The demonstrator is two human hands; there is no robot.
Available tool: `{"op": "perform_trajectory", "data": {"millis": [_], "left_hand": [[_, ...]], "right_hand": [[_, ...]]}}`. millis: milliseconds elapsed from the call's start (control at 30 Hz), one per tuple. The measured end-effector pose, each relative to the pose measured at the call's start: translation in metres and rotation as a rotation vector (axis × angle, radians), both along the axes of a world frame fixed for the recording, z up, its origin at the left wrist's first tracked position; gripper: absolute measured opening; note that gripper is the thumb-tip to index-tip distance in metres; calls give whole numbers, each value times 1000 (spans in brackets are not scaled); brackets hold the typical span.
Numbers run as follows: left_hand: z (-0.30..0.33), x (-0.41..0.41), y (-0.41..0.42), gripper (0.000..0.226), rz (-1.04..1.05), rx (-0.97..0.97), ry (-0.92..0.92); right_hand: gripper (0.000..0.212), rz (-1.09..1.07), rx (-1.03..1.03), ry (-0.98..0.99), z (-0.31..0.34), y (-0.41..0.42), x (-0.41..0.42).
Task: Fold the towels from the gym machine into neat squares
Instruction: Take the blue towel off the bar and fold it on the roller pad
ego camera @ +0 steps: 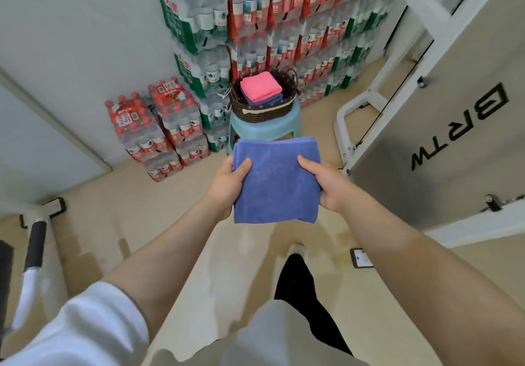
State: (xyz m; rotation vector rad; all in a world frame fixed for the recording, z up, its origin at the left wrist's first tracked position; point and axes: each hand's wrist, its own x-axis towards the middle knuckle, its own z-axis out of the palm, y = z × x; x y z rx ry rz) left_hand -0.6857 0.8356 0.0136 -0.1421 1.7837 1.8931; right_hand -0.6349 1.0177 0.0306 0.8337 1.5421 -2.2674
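- One folded square blue terry towel, gripped at its sides by two hands: left hand, right hand (thumbs on top).
- One dark woven wicker basket holding two folded towels: pink towel over dark blue towel.

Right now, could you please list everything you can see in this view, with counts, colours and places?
blue towel: one, folded to a square, held in the air in front of the stool
basket: one, dark brown wicker, on the stool
pink towel: one, folded, on top of the stack in the basket
dark blue towel: at least one, folded, under the pink towel
stool: one, light blue plastic, by the water packs
water packs: many, red and green labels, stacked against the wall and on the floor
gym machine: one, white frame with grey panel, on the right
hands: left and right, each gripping a side edge of the blue towel
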Motion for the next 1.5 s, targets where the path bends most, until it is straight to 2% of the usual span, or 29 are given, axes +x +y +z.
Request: {"op": "perform_trajectory", "data": {"millis": [100,233,333,500,600,700,800,867,933,1067,1200,1300,1367,1433,1500], "left_hand": [[3,-52,41,16,74,3,-25],[4,-116,89,18,182,27,-46],[0,-154,113,23,277,99,-76],[-18,-209,126,29,408,153,-263],[-30,-246,130,30,387,245,-378],[-45,-291,134,32,313,252,-343],[-60,-347,138,34,193,214,-309],[-69,-381,141,35,104,143,-313],[-86,-412,147,40,69,74,-297],[-131,-468,160,52,145,-21,-209],[-178,-509,170,63,175,-142,-135],[-216,-526,177,72,126,-410,-59],[-230,-527,183,71,113,-604,41],[-242,-521,184,63,24,-904,284],[-257,-512,183,61,-180,-1079,523]], "right_hand": [[26,56,10,-51,1,42,-60],[20,168,-9,-66,7,96,-139],[25,224,-62,-63,1,124,-193],[24,250,-157,-45,-31,135,-258],[39,259,-88,-13,-48,140,-300],[30,245,-7,-51,-64,149,-345],[30,231,111,-88,-76,156,-395],[30,207,225,-123,-85,159,-428],[20,215,324,-144,-100,162,-461],[13,254,497,-158,-141,166,-524],[29,398,607,-185,-176,170,-581],[38,563,793,-224,-206,175,-606],[55,632,1001,-221,-223,179,-608],[67,724,1297,-65,-231,184,-599],[65,873,1411,200,-238,187,-587]]}}
